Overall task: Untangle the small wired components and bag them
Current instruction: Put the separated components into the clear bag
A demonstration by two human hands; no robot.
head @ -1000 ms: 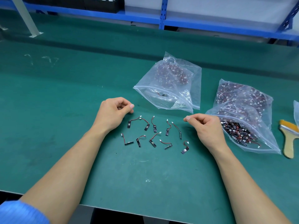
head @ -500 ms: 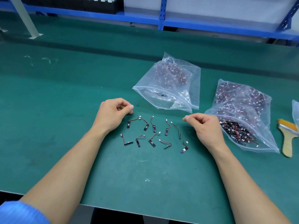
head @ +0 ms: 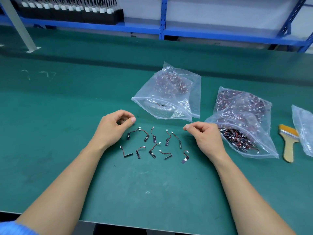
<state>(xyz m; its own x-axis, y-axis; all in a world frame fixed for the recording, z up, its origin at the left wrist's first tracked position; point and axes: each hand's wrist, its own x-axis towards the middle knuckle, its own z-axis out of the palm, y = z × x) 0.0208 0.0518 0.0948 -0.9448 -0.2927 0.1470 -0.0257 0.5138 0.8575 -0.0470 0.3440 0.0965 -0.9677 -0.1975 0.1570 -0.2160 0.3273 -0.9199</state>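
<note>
Several small wired components [head: 153, 138], each a black strip with a red-black lead and a white plug, lie spread apart on the green mat [head: 67, 133] between my hands. My left hand [head: 112, 128] rests left of them, fingers loosely curled, holding nothing I can see. My right hand [head: 205, 136] rests to their right in the same loose curl, thumb tip against forefinger, nothing visible in it. Behind the components lies a clear zip bag [head: 169, 97] with its mouth open toward me. A second clear bag [head: 240, 131], full of tangled components, lies just right of my right hand.
A wooden-handled brush [head: 288, 143] lies right of the full bag, and part of another plastic bag [head: 304, 129] shows at the right edge. A blue shelf frame [head: 162, 31] runs along the back. The mat's front edge is near my elbows.
</note>
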